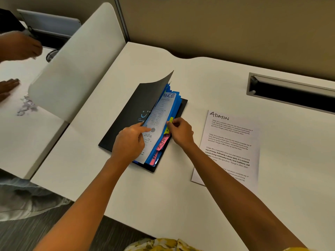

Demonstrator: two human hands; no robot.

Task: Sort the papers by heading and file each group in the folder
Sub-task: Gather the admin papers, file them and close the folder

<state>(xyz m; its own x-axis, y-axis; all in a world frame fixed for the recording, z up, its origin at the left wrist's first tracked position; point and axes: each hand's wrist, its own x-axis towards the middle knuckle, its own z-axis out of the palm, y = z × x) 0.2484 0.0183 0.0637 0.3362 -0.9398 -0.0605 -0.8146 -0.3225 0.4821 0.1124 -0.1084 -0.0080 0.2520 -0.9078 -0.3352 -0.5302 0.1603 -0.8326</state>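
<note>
White desk (145, 187), black folder (130, 113) half open, left hand (129, 142) pressing paper (159, 115), right hand (180, 132) pinching yellow tab (170, 122)

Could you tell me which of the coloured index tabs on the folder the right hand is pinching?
The right hand pinches the yellow tab, the uppermost one. The pink tab marked Admin sits just below it, untouched, and another pink tab lies lower still.

"ADMIN" heads the loose sheet (230, 147); the pink tab (162, 143) reads "Admi"; the folder's sheet (159, 122) shows "NCE".
</note>
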